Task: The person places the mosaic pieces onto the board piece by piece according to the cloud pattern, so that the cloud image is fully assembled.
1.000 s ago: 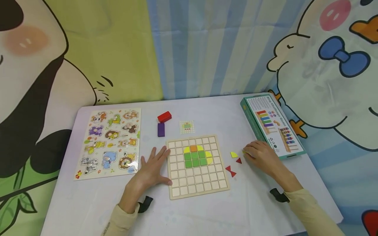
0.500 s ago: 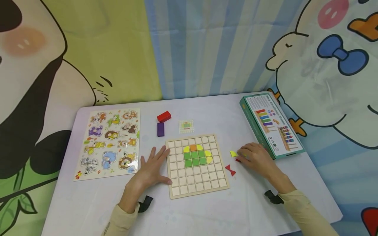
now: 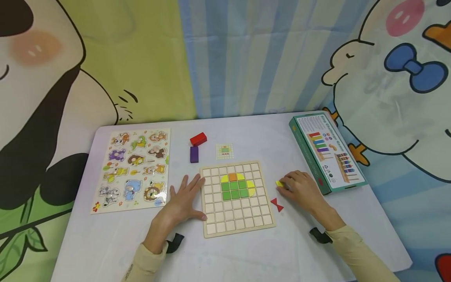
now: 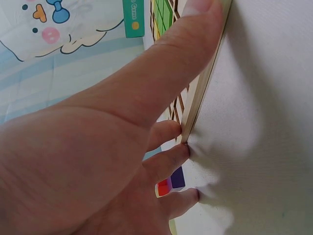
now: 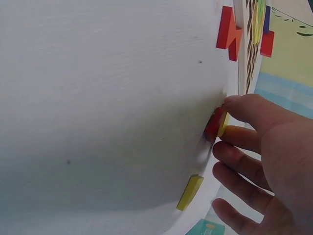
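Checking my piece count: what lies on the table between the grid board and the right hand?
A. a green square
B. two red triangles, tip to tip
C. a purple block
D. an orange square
B: two red triangles meet tip to tip beside the board, near the right hand.

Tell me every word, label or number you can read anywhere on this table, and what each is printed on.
"Ring Challenge Game", faint and only just legible: the title on the lid of the green box.
"Game": on the same box, left wrist view.
The box's smaller print: too small to read.
Animal puzzle board, pattern card, grid board: no readable text.
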`<state>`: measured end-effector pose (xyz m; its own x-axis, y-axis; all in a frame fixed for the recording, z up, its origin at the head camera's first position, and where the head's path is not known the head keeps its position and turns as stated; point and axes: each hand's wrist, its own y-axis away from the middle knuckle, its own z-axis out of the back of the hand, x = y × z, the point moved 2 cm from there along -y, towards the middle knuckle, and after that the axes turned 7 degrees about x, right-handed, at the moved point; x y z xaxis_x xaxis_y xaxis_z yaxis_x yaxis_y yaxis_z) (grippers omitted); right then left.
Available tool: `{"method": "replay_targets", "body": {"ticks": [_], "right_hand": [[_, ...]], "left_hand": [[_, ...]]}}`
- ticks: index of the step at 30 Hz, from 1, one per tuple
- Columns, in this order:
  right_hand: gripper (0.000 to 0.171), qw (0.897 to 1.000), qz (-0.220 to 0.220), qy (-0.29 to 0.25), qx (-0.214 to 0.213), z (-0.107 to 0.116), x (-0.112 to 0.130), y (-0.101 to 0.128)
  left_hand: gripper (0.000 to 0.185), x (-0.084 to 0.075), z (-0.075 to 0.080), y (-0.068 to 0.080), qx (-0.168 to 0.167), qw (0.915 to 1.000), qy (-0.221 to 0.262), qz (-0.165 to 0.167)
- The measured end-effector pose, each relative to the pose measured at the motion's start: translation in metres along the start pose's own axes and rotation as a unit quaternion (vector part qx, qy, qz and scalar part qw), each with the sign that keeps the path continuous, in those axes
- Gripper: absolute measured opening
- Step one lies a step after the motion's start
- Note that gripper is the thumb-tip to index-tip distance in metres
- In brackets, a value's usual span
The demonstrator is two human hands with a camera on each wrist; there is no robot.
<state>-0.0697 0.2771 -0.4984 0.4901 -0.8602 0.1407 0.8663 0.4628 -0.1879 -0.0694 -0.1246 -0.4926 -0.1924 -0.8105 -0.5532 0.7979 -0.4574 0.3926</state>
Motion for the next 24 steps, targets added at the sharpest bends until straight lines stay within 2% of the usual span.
{"method": "replay_targets", "body": {"ticks": [7,16,24], "right_hand": [[0.022,1.0,0.027,0.008,-0.004,-0.001,0.004,-0.008],[0.024,0.998,0.055,0.004,-0.023,0.0,0.005,-0.017],[0.026,0.994,0.099,-0.022,-0.033,0.013,0.027,-0.042]], "left_hand": [[0.126,-0.001,0.001,0.0,-0.005,1.0,-0.001,0.004],[0.125,-0.002,0.001,0.0,-0.009,0.9999,0.004,0.003],[0.125,-0.001,0.0,0.0,-0.008,0.9999,0.006,0.004]]}}
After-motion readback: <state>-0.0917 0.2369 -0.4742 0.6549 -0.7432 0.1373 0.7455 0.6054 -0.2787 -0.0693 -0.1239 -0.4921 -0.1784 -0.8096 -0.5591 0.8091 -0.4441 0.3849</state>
